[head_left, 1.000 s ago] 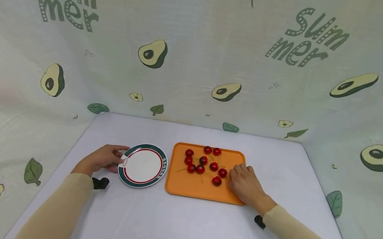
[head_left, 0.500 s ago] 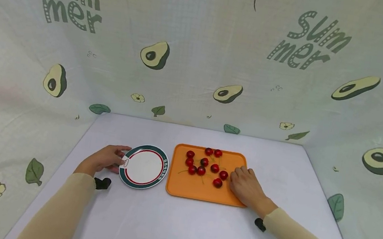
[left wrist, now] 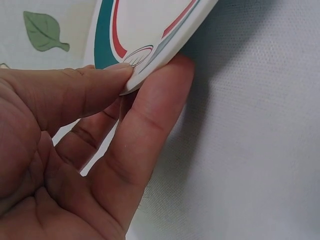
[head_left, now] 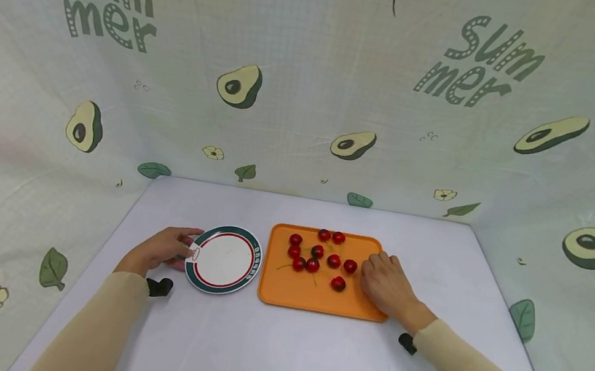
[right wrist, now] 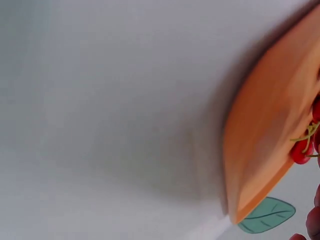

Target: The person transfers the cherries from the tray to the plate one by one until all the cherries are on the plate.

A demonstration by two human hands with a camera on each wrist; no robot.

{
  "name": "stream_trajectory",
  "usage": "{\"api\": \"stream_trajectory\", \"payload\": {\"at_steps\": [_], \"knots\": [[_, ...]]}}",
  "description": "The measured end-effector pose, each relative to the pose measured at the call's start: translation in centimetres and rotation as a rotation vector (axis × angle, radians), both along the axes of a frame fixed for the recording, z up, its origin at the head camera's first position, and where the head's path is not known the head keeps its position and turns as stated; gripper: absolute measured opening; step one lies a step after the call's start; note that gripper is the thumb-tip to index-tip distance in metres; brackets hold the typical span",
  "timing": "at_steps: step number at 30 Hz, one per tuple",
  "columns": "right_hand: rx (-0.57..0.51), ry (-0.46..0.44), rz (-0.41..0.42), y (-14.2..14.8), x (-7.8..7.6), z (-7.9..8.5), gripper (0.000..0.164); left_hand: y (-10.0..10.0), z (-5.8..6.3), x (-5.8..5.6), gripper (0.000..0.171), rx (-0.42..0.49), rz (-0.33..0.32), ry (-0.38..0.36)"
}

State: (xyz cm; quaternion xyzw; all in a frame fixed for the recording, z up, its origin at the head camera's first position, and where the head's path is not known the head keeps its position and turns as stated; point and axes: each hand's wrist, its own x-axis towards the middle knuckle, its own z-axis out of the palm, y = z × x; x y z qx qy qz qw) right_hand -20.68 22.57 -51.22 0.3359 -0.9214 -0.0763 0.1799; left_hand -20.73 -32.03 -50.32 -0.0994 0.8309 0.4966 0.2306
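In the head view, my left hand (head_left: 164, 248) pinches the left rim of a white plate (head_left: 222, 260) with a green band and red ring. The left wrist view shows the thumb on top of the plate (left wrist: 150, 25) and fingers beneath its edge. My right hand (head_left: 388, 286) is over the right side of an orange tray (head_left: 290, 293), fingers curled beside a red cherry (head_left: 351, 266). That cherry moves with the hand, seemingly held by its stem; the fingertips are hidden. Only bits of the right fingers (right wrist: 314, 222) enter the right wrist view, below cherries (right wrist: 302, 151).
Several more cherries (head_left: 312, 265) with thin green stems are spread over the tray's upper half. Plate and tray stand side by side on a white-covered table (head_left: 265, 355). A printed cloth (head_left: 298, 86) with avocados and leaves surrounds the table's back and sides.
My right hand has shifted slightly away from me and right, and the cherry beside its fingers has moved with it. The left hand and plate stay put; the head view shifts slightly.
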Motion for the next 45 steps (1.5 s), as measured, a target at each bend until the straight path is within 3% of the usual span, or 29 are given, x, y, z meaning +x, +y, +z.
{"api": "stream_trajectory", "payload": {"at_steps": [8,15,22,28,37,45], "knots": [[-0.004,-0.023,0.0,-2.6,-0.9,2.7,0.026,0.1,0.3,0.2,0.069,-0.005,-0.004,0.004],[-0.005,0.08,0.106,-7.6,-2.0,4.5,0.024,0.1,0.2,0.3,0.068,0.01,-0.001,0.007],[0.025,0.056,0.193,-13.5,-2.1,5.7,0.02,0.2,0.3,0.6,0.067,0.004,0.008,0.011],[0.052,0.021,0.209,-18.3,-2.1,5.4,0.015,0.3,0.4,0.7,0.066,-0.01,0.008,0.015],[0.12,-0.036,0.208,-24.5,-1.9,4.7,0.021,0.1,0.3,0.4,0.066,-0.001,0.0,0.018],[0.148,-0.012,0.234,-28.1,-1.4,3.4,0.024,0.0,0.2,0.3,0.066,0.024,-0.006,0.001]]}}
